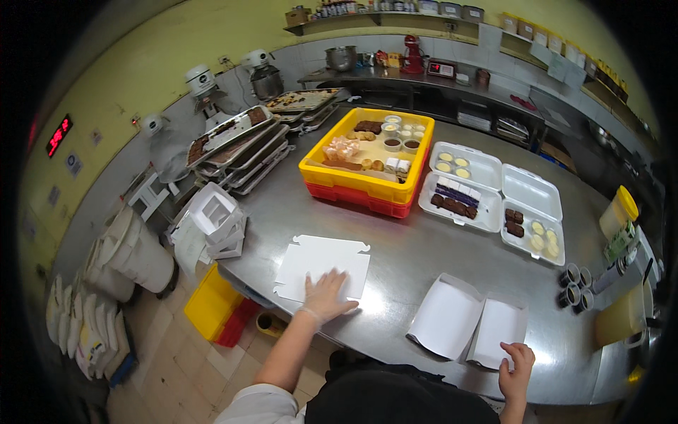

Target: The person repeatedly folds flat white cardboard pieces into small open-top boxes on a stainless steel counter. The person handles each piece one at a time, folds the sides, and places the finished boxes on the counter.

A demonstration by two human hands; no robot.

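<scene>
My left hand point(327, 297), fingers spread and slightly blurred, rests over a flat white cardboard box blank point(323, 260) with notched tabs on the steel table. Nothing is gripped in it. Over on the right, a white cardboard box point(459, 319) lies with its lid and tray opened out, the low walls folded up. Beside the near right corner of its tray is my right hand point(518, 364), fingers loosely bent and apart, holding nothing. Whether its fingertips touch the tray I cannot tell.
A yellow crate point(332, 180) of baked goods and small cups stands mid-table on a red one. Right of it sit opened foam containers point(487, 169) with brownies and cups. White boxes point(213, 212) are stacked at the left edge; dark sauce cups point(568, 297) and a pitcher point(621, 318) stand right.
</scene>
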